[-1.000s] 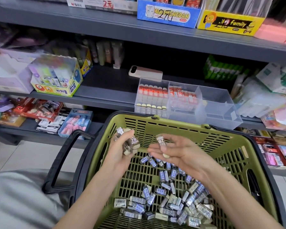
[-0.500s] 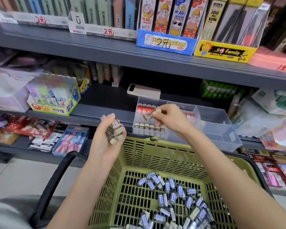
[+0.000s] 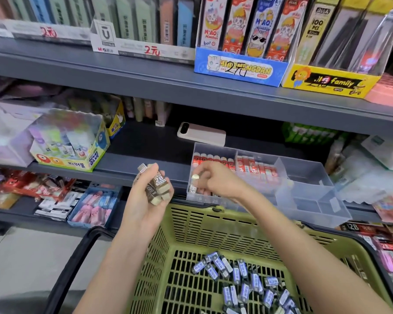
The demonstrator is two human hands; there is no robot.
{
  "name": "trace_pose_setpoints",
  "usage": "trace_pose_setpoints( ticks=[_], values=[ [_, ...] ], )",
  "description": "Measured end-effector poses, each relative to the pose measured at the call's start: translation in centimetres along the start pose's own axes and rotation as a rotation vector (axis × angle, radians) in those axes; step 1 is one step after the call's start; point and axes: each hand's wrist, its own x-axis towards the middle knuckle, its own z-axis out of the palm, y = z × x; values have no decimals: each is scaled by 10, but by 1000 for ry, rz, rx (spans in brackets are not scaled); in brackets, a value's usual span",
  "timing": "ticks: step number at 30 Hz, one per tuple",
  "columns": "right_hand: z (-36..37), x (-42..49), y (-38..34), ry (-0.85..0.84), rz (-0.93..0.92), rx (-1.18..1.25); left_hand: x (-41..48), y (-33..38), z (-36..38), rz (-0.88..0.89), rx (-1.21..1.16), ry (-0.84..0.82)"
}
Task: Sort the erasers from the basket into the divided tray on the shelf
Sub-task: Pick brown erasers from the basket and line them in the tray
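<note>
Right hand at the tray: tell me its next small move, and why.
Probably lower the eraser pinched in the right hand into the left compartment of the divided tray and let go. The hand is at that compartment, where erasers already stand in rows, and the left hand grips a bundle of erasers to follow.

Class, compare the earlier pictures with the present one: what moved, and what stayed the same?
The right hand carried one eraser from over the basket forward to the left compartment of the tray, still pinching it. The left hand rose toward the shelf too. Unchanged: left hand grips its bunch; pile lies in the basket.
</note>
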Motion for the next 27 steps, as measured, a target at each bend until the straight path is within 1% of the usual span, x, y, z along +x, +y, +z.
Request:
trace_pose_setpoints(
  ticks=[3, 4, 5, 7, 9, 10, 11, 13, 14, 15, 16, 18, 20, 21, 23, 25, 26, 27],
  values=[
    [13, 4, 5, 185, -8, -80, -1, 0, -3, 0, 6, -15],
    [15, 4, 5, 223, -12, -107, -1, 0, -4, 4, 16, -24],
    [16, 5, 5, 240, -16, -147, -2, -1, -4, 12, 36, -34],
    [16, 6, 3, 225, -6, -225, -2, -2, -4, 34, 92, -58],
    [14, 3, 1, 194, 2, -235, -3, -4, -4, 53, 130, -80],
    [13, 0, 0, 203, -6, -230, -3, -4, -4, 62, 136, -90],
    [12, -5, -2, 250, -40, -229, -3, -5, -5, 70, 134, -96],
    [13, -21, -9, 383, -180, -137, -3, -5, -6, 87, 132, -94],
    [15, -30, -14, 397, -254, -27, -3, -5, -6, 100, 141, -96],
    [19, -40, -21, 356, -308, 72, -3, -5, -6, 118, 156, -101],
    [24, -48, -28, 304, -328, 113, -3, -6, -6, 140, 170, -108],
    [35, -57, -35, 263, -304, 28, -4, -8, -5, 184, 183, -105],
    [41, -58, -39, 307, -291, -75, -5, -9, -5, 209, 196, -109],
    [41, -58, -40, 323, -290, -77, -5, -9, -5, 213, 201, -120],
    [38, -59, -41, 307, -265, 18, -5, -8, -6, 202, 191, -147],
    [26, -61, -35, 302, -207, 200, -5, -8, -6, 177, 167, -145],
    [17, -61, -31, 334, -173, 253, -5, -8, -6, 164, 152, -131],
    [6, -61, -25, 381, -137, 250, -5, -8, -6, 154, 137, -118]
  ],
)
